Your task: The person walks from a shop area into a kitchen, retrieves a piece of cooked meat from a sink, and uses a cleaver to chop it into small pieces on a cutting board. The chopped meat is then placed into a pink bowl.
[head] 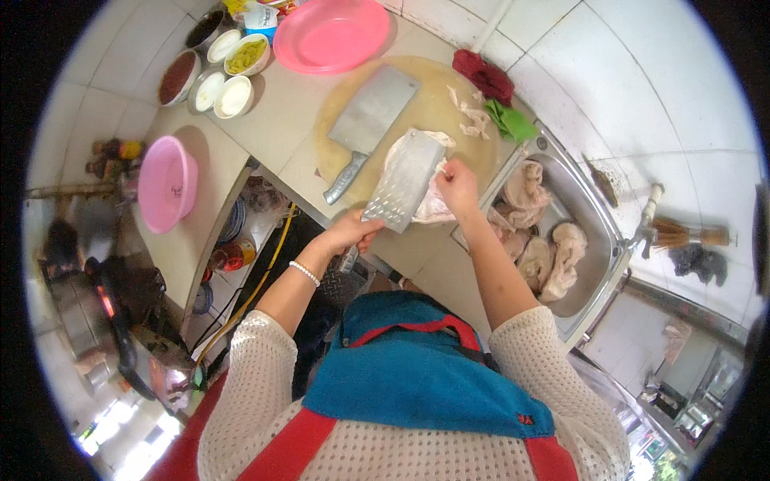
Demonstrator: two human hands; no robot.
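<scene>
My left hand (349,233) grips the handle of a cleaver (406,180) whose dimpled blade lies nearly flat over a pale piece of raw offal (434,204), perhaps stomach. At the blade's right edge, the fingers of my right hand (459,187) pinch a small whitish bit of it. The blade hides the middle of the piece. Underneath is a round cutting board (436,102). A second cleaver (378,108) rests on the board's far left part, its dark grey handle toward me. Pale scraps (473,117) lie at the board's right side.
Right of the board, a steel sink (595,270) holds several pieces of pale offal (564,261). A dark red cloth (484,75) and a green one (510,121) lie behind it. Pink basins (331,36) and seasoning bowls (233,97) stand farther back and left.
</scene>
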